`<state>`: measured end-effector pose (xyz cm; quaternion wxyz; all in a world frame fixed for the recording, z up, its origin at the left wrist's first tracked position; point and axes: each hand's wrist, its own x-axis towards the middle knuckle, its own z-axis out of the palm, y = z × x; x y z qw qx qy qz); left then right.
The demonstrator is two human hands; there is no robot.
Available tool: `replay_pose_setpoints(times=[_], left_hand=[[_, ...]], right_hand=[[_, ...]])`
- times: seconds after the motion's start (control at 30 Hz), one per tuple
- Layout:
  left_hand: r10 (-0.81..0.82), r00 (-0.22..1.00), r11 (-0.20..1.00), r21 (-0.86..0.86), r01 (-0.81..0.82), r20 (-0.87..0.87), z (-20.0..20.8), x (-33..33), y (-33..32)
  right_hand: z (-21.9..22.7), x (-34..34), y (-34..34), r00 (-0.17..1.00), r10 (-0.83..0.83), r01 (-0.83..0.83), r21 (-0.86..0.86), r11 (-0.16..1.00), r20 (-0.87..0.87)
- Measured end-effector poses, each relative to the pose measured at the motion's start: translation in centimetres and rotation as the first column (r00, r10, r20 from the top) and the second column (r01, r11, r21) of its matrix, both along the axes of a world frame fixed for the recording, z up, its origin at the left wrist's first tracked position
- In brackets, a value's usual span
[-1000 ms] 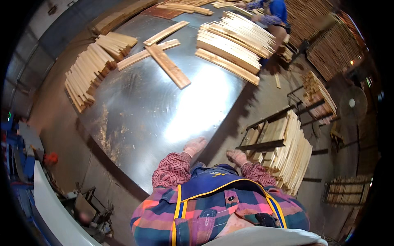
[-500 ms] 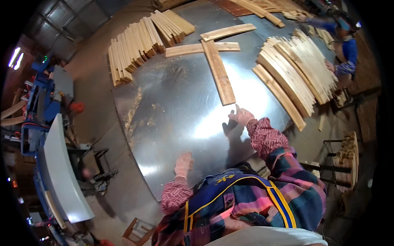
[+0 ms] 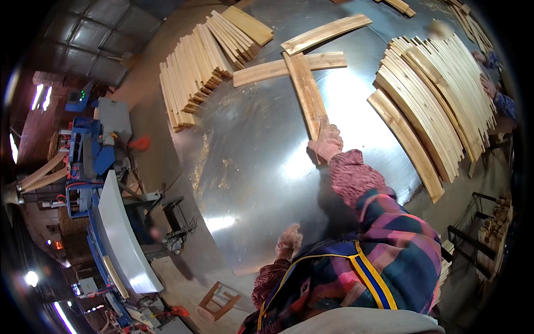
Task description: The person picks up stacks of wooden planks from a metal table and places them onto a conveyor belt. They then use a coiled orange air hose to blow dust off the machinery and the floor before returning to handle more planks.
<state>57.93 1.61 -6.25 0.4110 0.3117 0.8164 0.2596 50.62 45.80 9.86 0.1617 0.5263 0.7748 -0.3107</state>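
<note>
My right hand (image 3: 327, 141) is closed around the near end of a flat wooden board (image 3: 305, 92). The board points away from me across the metal-topped table (image 3: 261, 183). Its far end lies over a crosswise board (image 3: 267, 72) and close to another slanted board (image 3: 328, 32). My left hand (image 3: 289, 239) hovers by the near edge of the table, its fingers loosely curled and nothing visible in them.
Stacked wooden strips (image 3: 192, 78) stand at the far left of the table. More curved strips (image 3: 428, 100) lie at the right, with a co-worker's hand (image 3: 488, 86) beside them. Left of the table are a blue machine (image 3: 103, 158) and a wooden stool (image 3: 218, 301).
My right hand has reached forward and closed on the near end of the board. My left hand has shifted right in the view, which has itself turned.
</note>
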Motion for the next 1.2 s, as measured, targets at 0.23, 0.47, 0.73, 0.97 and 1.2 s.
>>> replay_pose_setpoints(times=[0.23, 0.47, 0.73, 0.97, 1.2], left_hand=[[0.238, 0.826, 0.971, -0.149, -0.187, 0.512, 2.7, -3.3, 3.6], [0.178, 0.865, 0.982, -0.146, -0.123, 0.470, 2.8, -4.5, 3.0], [0.229, 0.874, 0.972, -0.146, -0.183, 0.428, 4.6, -6.5, 6.7], [0.436, 0.587, 0.899, -0.300, -0.319, 0.682, 6.1, -7.8, 10.9], [0.374, 0.702, 0.885, -0.006, -0.465, 0.606, 11.4, -0.7, 16.8]], right_hand=[[6.9, 8.0, 2.7, 0.920, 0.317, -0.336, -0.049, 0.941, -0.230], [9.6, -1.8, 15.8, 0.994, 0.014, -0.008, 0.051, 0.999, -0.109], [11.2, 7.3, 9.9, 0.984, 0.178, -0.179, 0.058, 0.982, 0.030], [11.9, 25.4, -6.7, 0.989, 0.110, -0.124, -0.134, 0.983, -0.102], [12.7, 36.7, -11.3, 0.993, 0.039, -0.063, -0.213, 0.975, -0.115]])
